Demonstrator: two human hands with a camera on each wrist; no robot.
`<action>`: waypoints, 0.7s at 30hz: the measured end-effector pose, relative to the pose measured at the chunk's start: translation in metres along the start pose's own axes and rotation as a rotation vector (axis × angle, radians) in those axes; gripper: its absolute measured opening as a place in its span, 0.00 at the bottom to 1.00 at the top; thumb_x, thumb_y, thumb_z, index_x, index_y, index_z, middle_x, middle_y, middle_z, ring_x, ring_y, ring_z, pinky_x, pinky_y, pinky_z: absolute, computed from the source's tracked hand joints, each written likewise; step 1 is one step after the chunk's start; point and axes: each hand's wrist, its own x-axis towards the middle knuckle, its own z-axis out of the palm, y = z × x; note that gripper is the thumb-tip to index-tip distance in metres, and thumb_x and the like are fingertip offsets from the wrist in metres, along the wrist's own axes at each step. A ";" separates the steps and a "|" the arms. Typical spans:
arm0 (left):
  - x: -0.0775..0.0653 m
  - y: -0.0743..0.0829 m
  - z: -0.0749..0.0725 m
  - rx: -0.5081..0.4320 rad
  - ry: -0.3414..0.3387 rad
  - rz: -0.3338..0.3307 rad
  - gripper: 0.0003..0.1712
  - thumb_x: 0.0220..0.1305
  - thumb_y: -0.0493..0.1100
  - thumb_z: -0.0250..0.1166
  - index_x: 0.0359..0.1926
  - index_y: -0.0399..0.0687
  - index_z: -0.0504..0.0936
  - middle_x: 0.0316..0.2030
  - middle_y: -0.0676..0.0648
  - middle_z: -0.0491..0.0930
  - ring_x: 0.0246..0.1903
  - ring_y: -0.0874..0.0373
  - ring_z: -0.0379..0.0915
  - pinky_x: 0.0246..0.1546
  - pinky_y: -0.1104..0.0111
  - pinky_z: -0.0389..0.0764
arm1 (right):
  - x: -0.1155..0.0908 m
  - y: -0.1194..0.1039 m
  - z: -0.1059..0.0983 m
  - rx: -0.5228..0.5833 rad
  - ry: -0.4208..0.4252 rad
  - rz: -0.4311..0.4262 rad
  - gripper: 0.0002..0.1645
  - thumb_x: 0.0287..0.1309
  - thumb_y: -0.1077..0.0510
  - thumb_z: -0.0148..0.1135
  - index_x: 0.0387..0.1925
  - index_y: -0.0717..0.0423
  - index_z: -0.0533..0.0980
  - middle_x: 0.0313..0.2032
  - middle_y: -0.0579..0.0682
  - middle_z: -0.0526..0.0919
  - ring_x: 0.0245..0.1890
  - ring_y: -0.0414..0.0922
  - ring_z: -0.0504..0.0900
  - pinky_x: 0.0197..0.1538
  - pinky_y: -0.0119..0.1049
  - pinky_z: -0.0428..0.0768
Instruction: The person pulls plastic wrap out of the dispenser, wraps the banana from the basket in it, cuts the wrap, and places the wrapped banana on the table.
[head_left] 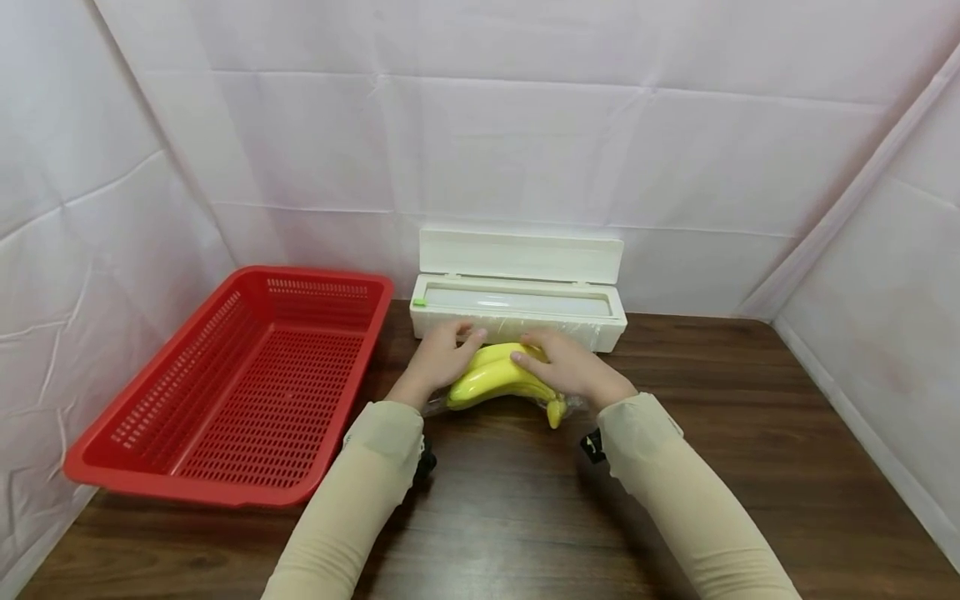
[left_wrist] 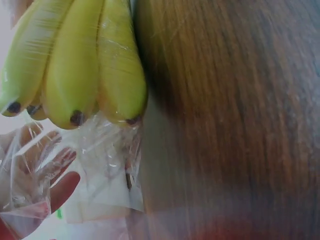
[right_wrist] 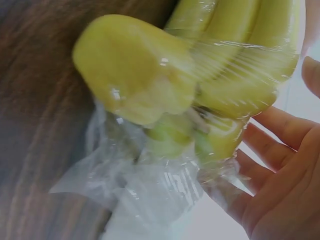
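A bunch of yellow bananas [head_left: 495, 379] lies in front of a white cling film box [head_left: 517, 321], with clear cling film [right_wrist: 165, 185] stretched tight over it. Loose, crumpled film spreads past both ends of the bunch. My left hand [head_left: 437, 358] is at the dark-tipped end, and its fingers show behind film in the left wrist view. At the stem end, my right hand [head_left: 567, 364] touches the side of the wrapped bunch with extended fingers, its thumb apart from them. The box lid [head_left: 521, 256] stands raised, and a film roll [head_left: 517, 302] shows inside.
A red perforated plastic basket [head_left: 270, 400] stands on the left of the dark wooden table [head_left: 510, 517]. White cloth [head_left: 525, 150] hangs behind and along both sides. A small green piece [head_left: 420, 302] sits at the box's left end.
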 end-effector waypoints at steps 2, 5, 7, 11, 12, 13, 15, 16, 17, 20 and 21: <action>0.000 -0.002 0.000 0.063 0.041 -0.015 0.31 0.69 0.59 0.49 0.63 0.44 0.71 0.61 0.42 0.71 0.62 0.46 0.66 0.62 0.53 0.66 | 0.003 -0.001 -0.002 -0.009 -0.003 -0.010 0.34 0.67 0.43 0.48 0.63 0.65 0.67 0.63 0.64 0.69 0.65 0.60 0.65 0.66 0.56 0.62; 0.001 -0.006 0.001 0.160 0.096 -0.031 0.31 0.68 0.60 0.49 0.62 0.44 0.72 0.60 0.41 0.69 0.62 0.45 0.64 0.62 0.52 0.65 | 0.008 -0.004 -0.003 -0.014 -0.017 -0.012 0.33 0.68 0.43 0.47 0.63 0.62 0.66 0.63 0.62 0.69 0.65 0.59 0.65 0.67 0.55 0.62; 0.001 -0.009 0.002 0.205 0.129 -0.041 0.31 0.68 0.60 0.50 0.61 0.44 0.72 0.60 0.40 0.67 0.61 0.44 0.63 0.62 0.51 0.65 | 0.011 -0.006 -0.004 -0.017 -0.027 -0.007 0.33 0.68 0.42 0.47 0.64 0.61 0.66 0.63 0.61 0.69 0.65 0.58 0.65 0.67 0.55 0.62; 0.000 -0.015 0.002 0.210 0.211 -0.093 0.30 0.68 0.59 0.50 0.61 0.43 0.71 0.61 0.40 0.64 0.59 0.42 0.62 0.60 0.50 0.66 | 0.015 -0.013 -0.009 -0.026 -0.042 0.008 0.34 0.68 0.42 0.46 0.65 0.60 0.65 0.64 0.60 0.68 0.65 0.58 0.65 0.66 0.55 0.63; 0.000 -0.016 0.002 0.194 0.235 -0.113 0.30 0.68 0.59 0.50 0.61 0.43 0.71 0.61 0.39 0.64 0.59 0.42 0.62 0.60 0.50 0.66 | 0.017 -0.015 -0.010 -0.028 -0.045 0.008 0.34 0.68 0.42 0.46 0.65 0.60 0.65 0.64 0.60 0.68 0.65 0.58 0.65 0.66 0.55 0.63; 0.000 -0.017 0.002 0.181 0.258 -0.131 0.30 0.68 0.58 0.50 0.61 0.43 0.71 0.61 0.39 0.63 0.58 0.42 0.62 0.59 0.50 0.66 | 0.018 -0.017 -0.012 -0.035 -0.047 0.003 0.33 0.68 0.42 0.46 0.65 0.60 0.65 0.64 0.61 0.68 0.65 0.58 0.65 0.66 0.55 0.62; 0.001 -0.020 0.002 0.154 0.300 -0.167 0.30 0.69 0.57 0.50 0.62 0.42 0.69 0.61 0.38 0.62 0.58 0.42 0.62 0.59 0.50 0.66 | 0.022 -0.021 -0.015 -0.046 -0.053 -0.009 0.33 0.68 0.43 0.46 0.65 0.61 0.65 0.64 0.61 0.68 0.65 0.58 0.65 0.67 0.54 0.63; 0.001 -0.021 0.002 0.145 0.317 -0.182 0.30 0.69 0.57 0.50 0.62 0.41 0.68 0.61 0.38 0.62 0.58 0.42 0.61 0.59 0.51 0.66 | 0.024 -0.022 -0.016 -0.056 -0.057 -0.014 0.32 0.68 0.44 0.47 0.65 0.60 0.65 0.64 0.61 0.68 0.66 0.58 0.65 0.67 0.54 0.62; 0.001 -0.021 0.001 0.136 0.330 -0.196 0.30 0.69 0.56 0.51 0.63 0.41 0.67 0.61 0.38 0.61 0.58 0.42 0.61 0.59 0.51 0.66 | 0.026 -0.024 -0.017 -0.061 -0.063 -0.019 0.32 0.69 0.44 0.47 0.65 0.60 0.65 0.64 0.60 0.68 0.66 0.57 0.65 0.67 0.53 0.62; 0.002 -0.023 0.001 0.122 0.354 -0.221 0.32 0.68 0.55 0.51 0.65 0.39 0.63 0.63 0.38 0.59 0.59 0.42 0.60 0.61 0.51 0.65 | 0.035 -0.029 -0.020 -0.079 -0.084 -0.029 0.31 0.69 0.46 0.47 0.65 0.60 0.65 0.65 0.59 0.68 0.66 0.56 0.65 0.67 0.53 0.63; 0.002 -0.024 0.001 0.116 0.358 -0.227 0.32 0.68 0.54 0.52 0.65 0.39 0.62 0.64 0.37 0.59 0.60 0.42 0.60 0.61 0.50 0.64 | 0.038 -0.031 -0.021 -0.089 -0.093 -0.030 0.31 0.69 0.46 0.47 0.65 0.59 0.65 0.65 0.58 0.68 0.66 0.56 0.65 0.67 0.52 0.63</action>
